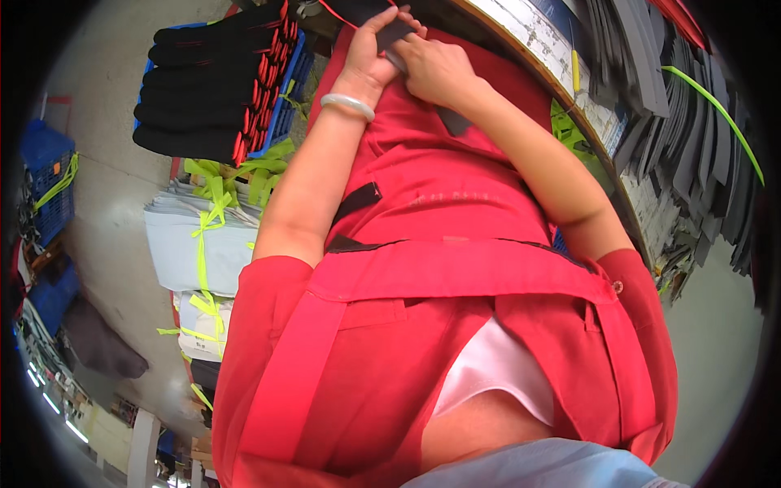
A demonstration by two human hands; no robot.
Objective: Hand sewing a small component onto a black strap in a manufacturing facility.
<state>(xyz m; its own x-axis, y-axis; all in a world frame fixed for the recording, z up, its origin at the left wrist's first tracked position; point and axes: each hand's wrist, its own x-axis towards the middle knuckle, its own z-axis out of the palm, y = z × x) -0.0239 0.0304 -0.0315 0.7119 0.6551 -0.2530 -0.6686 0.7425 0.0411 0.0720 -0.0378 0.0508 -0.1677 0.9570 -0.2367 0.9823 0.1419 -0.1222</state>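
My left hand (368, 57) and my right hand (437, 68) meet at the top of the view, over my red apron (464, 203). A small dark grey piece of flat material (394, 32) sits between them. The fingers of my left hand curl round it, and my right fingers pinch its near side; my right fingertips are partly hidden. Beyond my left hand lies a black piece with red edging (351, 10). Another dark scrap (454, 122) rests on the apron below my right wrist. A pale bangle (347, 106) circles my left wrist.
At left, folded black pieces with red edges (203, 89) are stacked in a blue crate (285, 114). Pale bundles (187, 244) tied with yellow-green strips stand nearer. To the right, a worn table (598, 122) carries many grey strips (691, 138) and a yellow-handled tool (575, 71).
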